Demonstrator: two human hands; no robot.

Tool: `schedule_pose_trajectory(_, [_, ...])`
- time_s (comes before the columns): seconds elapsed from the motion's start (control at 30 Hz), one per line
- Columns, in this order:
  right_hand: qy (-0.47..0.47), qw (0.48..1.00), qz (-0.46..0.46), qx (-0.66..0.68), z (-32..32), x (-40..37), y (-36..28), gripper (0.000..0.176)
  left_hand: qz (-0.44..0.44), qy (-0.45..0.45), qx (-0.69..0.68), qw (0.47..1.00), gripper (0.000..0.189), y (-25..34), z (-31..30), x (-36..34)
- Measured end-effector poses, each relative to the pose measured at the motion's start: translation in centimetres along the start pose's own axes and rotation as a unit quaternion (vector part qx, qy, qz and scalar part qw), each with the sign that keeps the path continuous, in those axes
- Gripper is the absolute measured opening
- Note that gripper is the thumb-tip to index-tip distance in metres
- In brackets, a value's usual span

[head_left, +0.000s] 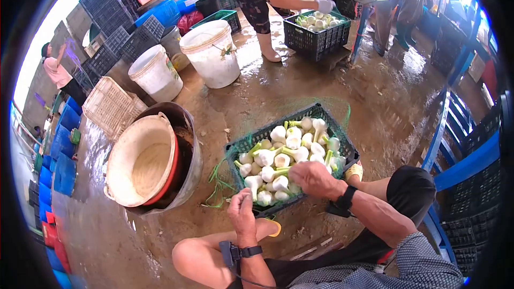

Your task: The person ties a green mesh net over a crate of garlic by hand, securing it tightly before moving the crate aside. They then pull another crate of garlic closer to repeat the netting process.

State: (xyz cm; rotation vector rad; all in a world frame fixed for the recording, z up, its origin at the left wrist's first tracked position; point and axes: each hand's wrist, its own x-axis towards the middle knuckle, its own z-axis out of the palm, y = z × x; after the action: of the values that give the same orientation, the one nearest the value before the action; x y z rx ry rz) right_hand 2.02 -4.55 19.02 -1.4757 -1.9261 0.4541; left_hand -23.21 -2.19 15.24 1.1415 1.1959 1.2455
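Filling a black crate [352, 151] lined with green netting [218, 177] on the wet floor [278, 83], plump white garlic bulbs [293, 142] are topped by short, pale-green stalks [280, 172]. The right hand [317, 180] is held curled just over them, the left hand [243, 215] bent near the crate's front corner; whether anything is gripped by either cannot be told.

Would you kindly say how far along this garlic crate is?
The black crate is already heaped with short-stemmed garlic bulbs. What the left hand and right hand hold, if anything, is unclear. The green net lies open, so closing it may be left.
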Motion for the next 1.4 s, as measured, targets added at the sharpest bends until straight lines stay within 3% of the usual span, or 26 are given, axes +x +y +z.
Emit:
schedule_pose_trajectory(0.17, [0.064,0.995,0.024,0.073,-0.1,5.0,-1.8,0.017,0.129,0.023,0.11,0.985,0.008,3.4,1.0,1.3])
schedule_pose_trajectory(0.23, [0.093,0.986,0.048,0.127,0.4,6.6,-2.0,0.021,0.045,-0.023,0.005,0.999,0.009,4.3,1.6,1.8])
schedule_pose_trajectory(0.4, [0.058,0.975,0.053,0.206,1.8,8.7,-3.0,0.019,-0.01,-0.086,-0.038,0.996,0.011,4.0,2.4,2.1])
schedule_pose_trajectory(0.5, [-0.076,0.972,0.069,0.213,1.9,9.2,-3.0,0.023,-0.036,-0.023,-0.175,0.984,0.01,1.5,2.0,2.5])
schedule_pose_trajectory(0.53, [-0.08,0.972,0.068,0.211,1.6,9.1,-3.5,0.023,-0.037,-0.02,-0.178,0.983,0.01,1.0,1.8,2.6])
schedule_pose_trajectory(0.67, [-0.113,0.986,-0.088,0.089,1.4,6.6,-4.8,0.042,-0.052,0.023,-0.211,0.976,0.01,-0.1,1.2,3.1])
schedule_pose_trajectory(0.73, [-0.239,0.969,-0.038,-0.043,1.4,5.9,-5.6,0.035,-0.053,0.031,-0.213,0.975,0.01,-0.1,1.3,3.0])
schedule_pose_trajectory(0.77, [-0.24,0.969,-0.038,-0.044,2.0,5.5,-4.8,0.035,-0.058,0.031,-0.214,0.975,0.009,0.1,1.4,3.0])
schedule_pose_trajectory(0.83, [-0.034,0.996,-0.057,-0.064,2.9,5.8,-3.6,0.033,-0.062,0.034,-0.218,0.973,0.009,-0.1,1.7,3.0])
schedule_pose_trajectory(0.87, [-0.036,0.996,-0.059,-0.064,3.1,5.9,-3.0,0.033,-0.055,0.02,-0.223,0.973,0.009,-0.4,1.7,3.1])
schedule_pose_trajectory(0.93, [0.073,0.986,-0.149,-0.023,1.7,7.5,-4.0,0.033,-0.049,0.008,-0.227,0.973,0.01,-0.6,1.7,3.0])
schedule_pose_trajectory(0.97, [0.004,0.991,-0.135,-0.021,1.7,7.4,-3.7,0.04,-0.051,0.011,-0.231,0.972,0.008,-0.5,1.9,3.1])
schedule_pose_trajectory(1.0, [0.004,0.991,-0.133,-0.022,1.9,7.1,-3.5,0.04,-0.052,0.012,-0.235,0.971,0.007,-0.4,2.1,3.2])
schedule_pose_trajectory(1.07, [-0.179,0.982,-0.057,0.006,2.8,6.3,-2.9,0.026,-0.046,0.01,-0.213,0.976,0.007,-0.7,2.0,3.3])
schedule_pose_trajectory(1.1, [-0.222,0.975,-0.029,0.001,3.4,6.4,-2.7,0.02,-0.04,0.011,-0.189,0.981,0.007,-0.5,1.9,3.4])
schedule_pose_trajectory(1.13, [-0.224,0.974,-0.033,0.001,3.7,6.3,-2.4,0.02,-0.037,0.014,-0.189,0.981,0.007,-0.2,1.8,3.5])
schedule_pose_trajectory(1.2, [-0.066,0.992,-0.056,0.087,4.1,6.1,-2.2,0.015,-0.055,0.008,-0.152,0.987,0.009,0.3,1.8,3.2])
schedule_pose_trajectory(1.23, [-0.04,0.994,-0.06,0.082,4.3,6.4,-1.9,0.021,-0.057,0.009,-0.15,0.987,0.009,0.2,1.8,2.9])
schedule_pose_trajectory(1.33, [-0.021,0.998,-0.057,0.024,3.5,6.8,-2.9,0.03,-0.079,-0.03,-0.126,0.988,0.01,0.1,2.0,2.9])
schedule_pose_trajectory(1.37, [-0.07,0.995,-0.069,-0.015,2.8,6.9,-3.5,0.045,-0.086,-0.05,-0.101,0.99,0.01,0.1,2.0,2.8])
schedule_pose_trajectory(1.4, [-0.069,0.995,-0.071,-0.017,2.7,7.2,-3.7,0.045,-0.092,-0.068,-0.078,0.99,0.011,0.0,2.1,2.8])
